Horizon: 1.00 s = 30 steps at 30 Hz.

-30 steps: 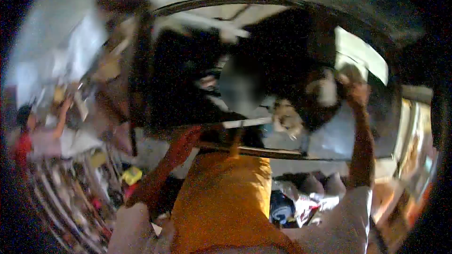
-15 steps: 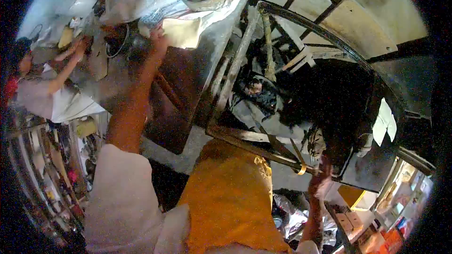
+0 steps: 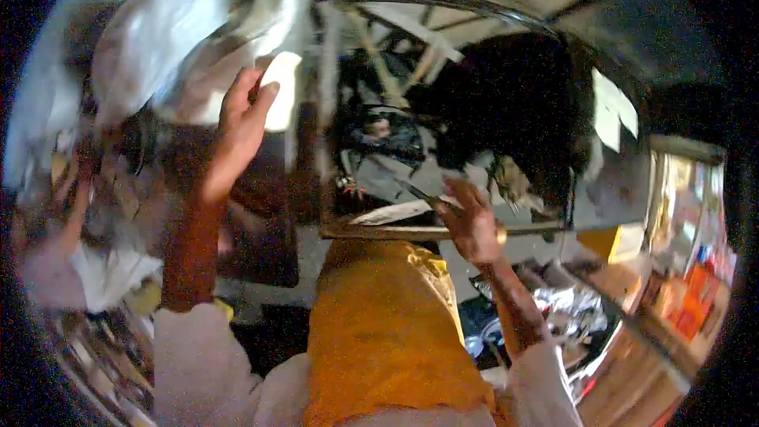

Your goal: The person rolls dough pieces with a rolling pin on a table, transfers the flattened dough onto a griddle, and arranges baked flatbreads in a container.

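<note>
My left hand (image 3: 247, 115) is raised at the upper left, its thumb and fingers closed on a flat cream-coloured piece (image 3: 282, 91). Near the front edge of the dark framed opening, my right hand (image 3: 473, 225) is closed round the handle of a thin, dark tool (image 3: 415, 190), which points up and left. Under that tool a long pale strip (image 3: 390, 212) lies along the frame's front edge (image 3: 379, 232). Inside the opening sits a black bundle (image 3: 383, 138), with crumpled brownish stuff (image 3: 510, 182) further right.
Large plastic bags (image 3: 162, 39) stand at the upper left. White pieces (image 3: 614, 107) lie on the right side. Another person's arm (image 3: 77, 209) shows blurred at the far left. Orange cloth (image 3: 379, 332) covers my lap. Silvery wrappings (image 3: 565, 308) lie below right.
The view has turned left. My left hand holds the cream piece nearer the opening, and my right hand has moved left over the frame with the thin tool now in it.
</note>
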### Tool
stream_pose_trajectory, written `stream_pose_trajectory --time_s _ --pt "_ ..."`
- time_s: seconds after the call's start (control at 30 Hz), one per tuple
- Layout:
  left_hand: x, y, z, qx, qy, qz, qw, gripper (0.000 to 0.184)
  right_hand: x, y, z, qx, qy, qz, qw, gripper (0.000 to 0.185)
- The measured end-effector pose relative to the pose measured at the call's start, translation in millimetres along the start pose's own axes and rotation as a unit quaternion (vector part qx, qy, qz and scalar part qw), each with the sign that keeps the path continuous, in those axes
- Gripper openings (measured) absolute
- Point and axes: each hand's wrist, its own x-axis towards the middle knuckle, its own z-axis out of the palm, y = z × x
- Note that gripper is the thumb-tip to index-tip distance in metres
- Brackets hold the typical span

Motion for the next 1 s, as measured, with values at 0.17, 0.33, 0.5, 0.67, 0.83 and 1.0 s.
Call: stream_pose_trajectory --time_s 0.17,0.33,0.5,0.67,0.83,1.0 --pt "-60.4 111.2 149.1 -0.450 -0.118 -0.204 0.861 0.034 6.7 -7.0 -38.3 0.519 0.101 0.154 0.835 0.068" --pt "-120.6 131.1 332.4 -0.361 -0.169 -0.231 0.887 0.023 -69.4 66.1 -121.4 0.642 0.213 0.240 0.696 0.023" --pt "-133.0 149.3 494.3 -0.069 -0.138 -0.096 0.983 0.028 -123.1 204.3 -189.5 0.643 0.234 0.329 0.651 0.025" --pt "-80.1 254.4 597.6 -0.243 -0.207 -0.008 0.948 0.029 -153.2 355.8 -327.7 0.357 0.309 0.211 0.856 0.031" --pt "-52.8 258.7 668.0 -0.259 -0.296 0.052 0.918 0.041 -126.5 498.1 -478.4 0.333 0.269 0.207 0.880 0.053" --pt "-90.7 198.8 626.2 -0.150 -0.408 -0.076 0.897 0.040 -110.4 552.9 -443.9 -0.029 0.243 0.173 0.954 0.062"
